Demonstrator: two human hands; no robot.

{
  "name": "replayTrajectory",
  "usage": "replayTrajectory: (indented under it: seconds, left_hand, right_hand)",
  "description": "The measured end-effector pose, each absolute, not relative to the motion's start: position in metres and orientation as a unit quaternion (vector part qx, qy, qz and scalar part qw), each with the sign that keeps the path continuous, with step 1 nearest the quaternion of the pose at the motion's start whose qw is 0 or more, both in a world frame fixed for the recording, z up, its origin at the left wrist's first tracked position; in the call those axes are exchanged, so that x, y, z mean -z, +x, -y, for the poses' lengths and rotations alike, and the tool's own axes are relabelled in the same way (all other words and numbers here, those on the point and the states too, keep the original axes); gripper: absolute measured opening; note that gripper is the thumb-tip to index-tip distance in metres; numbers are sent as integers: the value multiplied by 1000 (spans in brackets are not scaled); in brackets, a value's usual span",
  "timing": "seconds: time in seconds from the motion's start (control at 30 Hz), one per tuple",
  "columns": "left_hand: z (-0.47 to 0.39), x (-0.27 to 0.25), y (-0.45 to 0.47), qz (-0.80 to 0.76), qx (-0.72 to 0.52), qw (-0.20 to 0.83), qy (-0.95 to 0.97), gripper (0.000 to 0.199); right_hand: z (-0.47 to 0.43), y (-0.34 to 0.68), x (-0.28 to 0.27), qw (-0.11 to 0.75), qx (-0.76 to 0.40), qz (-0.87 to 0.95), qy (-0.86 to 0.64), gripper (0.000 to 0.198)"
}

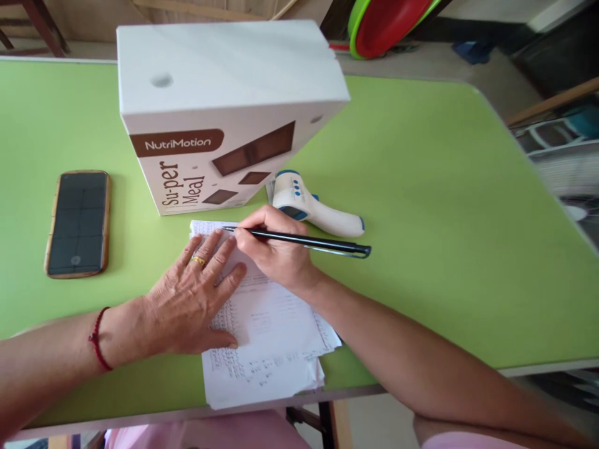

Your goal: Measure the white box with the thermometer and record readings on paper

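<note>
Several sheets of paper (276,312) with handwriting lie on the green table near its front edge. My left hand (194,299) rests flat on their left side with the fingers spread; it wears a gold ring and a red wrist cord. Between the fingers of my right hand (281,249) is a black pen (322,240). Its tip points left, at the top of the top sheet, just beyond my left fingertips. The right palm partly covers the upper right of the paper. Behind my right hand lies a white and blue infrared thermometer (327,212).
A tall white NutriMotion box (234,68) stands upright just beyond the paper. At the left, a phone (79,224) in a brown case lies on the green table (444,237). Past the far edge are red and green basins (384,25) and a wooden chair (44,25).
</note>
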State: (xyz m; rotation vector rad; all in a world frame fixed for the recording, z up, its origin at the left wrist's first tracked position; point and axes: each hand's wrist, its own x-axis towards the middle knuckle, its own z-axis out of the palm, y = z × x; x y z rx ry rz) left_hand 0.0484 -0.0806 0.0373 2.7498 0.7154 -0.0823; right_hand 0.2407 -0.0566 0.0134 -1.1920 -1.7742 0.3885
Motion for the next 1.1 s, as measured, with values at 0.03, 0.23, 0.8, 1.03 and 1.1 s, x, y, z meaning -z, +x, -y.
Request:
replayTrajectory:
  seconds: [0.03,0.23,0.8,1.03,1.1]
  left_hand:
    - [80,-38,49,-248,28,149,957,102]
    - [81,-38,48,-247,22,146,958,104]
    - [80,-38,48,-245,25,147,958,102]
    - [79,-39,50,-247,36,146,957,102]
    - [80,-39,49,-248,33,148,957,102]
  right_hand:
    - [57,240,-13,462,-160,722,-489,16]
    - [59,240,-13,446,-177,719,-502,17]
    - [58,240,-13,444,-181,725,-495,16]
    - [58,239,-12,450,-187,724,-488,16]
    - [58,239,-12,442,-186,725,-495,16]
